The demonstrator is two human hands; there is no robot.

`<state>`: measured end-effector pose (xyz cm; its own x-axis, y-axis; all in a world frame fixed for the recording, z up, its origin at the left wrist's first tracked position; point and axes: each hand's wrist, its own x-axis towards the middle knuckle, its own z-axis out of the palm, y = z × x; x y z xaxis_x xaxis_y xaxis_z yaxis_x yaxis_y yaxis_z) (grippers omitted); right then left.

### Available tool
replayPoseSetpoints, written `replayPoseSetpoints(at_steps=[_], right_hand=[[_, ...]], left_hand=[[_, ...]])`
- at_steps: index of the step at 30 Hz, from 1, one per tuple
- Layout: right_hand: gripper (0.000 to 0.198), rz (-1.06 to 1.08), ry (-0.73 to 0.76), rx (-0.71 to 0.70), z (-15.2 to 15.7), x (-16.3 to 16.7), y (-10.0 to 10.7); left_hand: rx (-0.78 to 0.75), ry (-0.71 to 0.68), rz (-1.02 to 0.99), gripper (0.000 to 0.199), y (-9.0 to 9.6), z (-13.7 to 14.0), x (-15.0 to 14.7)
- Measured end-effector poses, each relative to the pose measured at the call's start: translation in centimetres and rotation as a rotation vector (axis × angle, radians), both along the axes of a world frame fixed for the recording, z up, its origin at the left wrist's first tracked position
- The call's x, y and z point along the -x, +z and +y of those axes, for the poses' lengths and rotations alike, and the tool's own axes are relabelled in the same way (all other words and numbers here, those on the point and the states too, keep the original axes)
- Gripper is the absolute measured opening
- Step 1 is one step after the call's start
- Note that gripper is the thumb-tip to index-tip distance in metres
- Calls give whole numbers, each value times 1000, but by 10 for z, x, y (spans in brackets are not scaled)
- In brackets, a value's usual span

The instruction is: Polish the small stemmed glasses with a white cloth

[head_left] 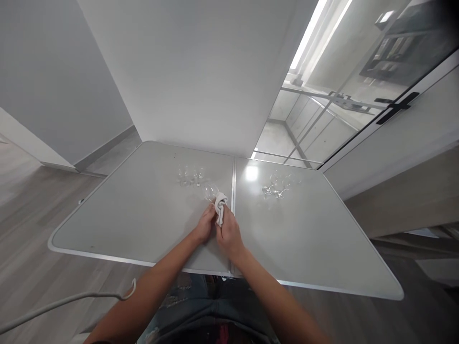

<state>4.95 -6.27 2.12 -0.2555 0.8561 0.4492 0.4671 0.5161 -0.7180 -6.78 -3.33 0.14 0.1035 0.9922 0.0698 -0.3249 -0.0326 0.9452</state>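
Over the middle of the table, my left hand (205, 224) is closed around the lower part of a clear wine glass (211, 191), whose bowl tilts away from me to the left. A folded white cloth (220, 203) is gripped in my right hand (230, 235) and pressed against the glass near its base. Both hands are close together, and the glass's stem is mostly hidden by the cloth and fingers. Beyond my left hand stand several clear glasses (196, 177). More stemmed glasses (278, 193) are grouped to the right of the table's seam.
The grey folding table (143, 210) has a metal rim and a central seam (234, 186). A white wall (186, 71) rises behind it. To the right is a glass-paned door with a black handle (398, 107). A pale curved cable (79, 296) shows at lower left.
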Motion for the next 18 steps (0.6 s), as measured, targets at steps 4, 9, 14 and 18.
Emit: replayPoseSetpoints(at_steps=[4,9,14,18], right_hand=[[34,75,55,65,-3,0,17],[15,273,2,336,6,-9,21],[28,393,-99,451,9,-14,15],[20,640,74,671,13,-22,11]], left_hand=[[108,15,-133,73,-1,1,0],[64,4,-18,74,-2,3,0],[-52,-59,128,63,10,1,3],[27,-90,-84,70,14,5,6]])
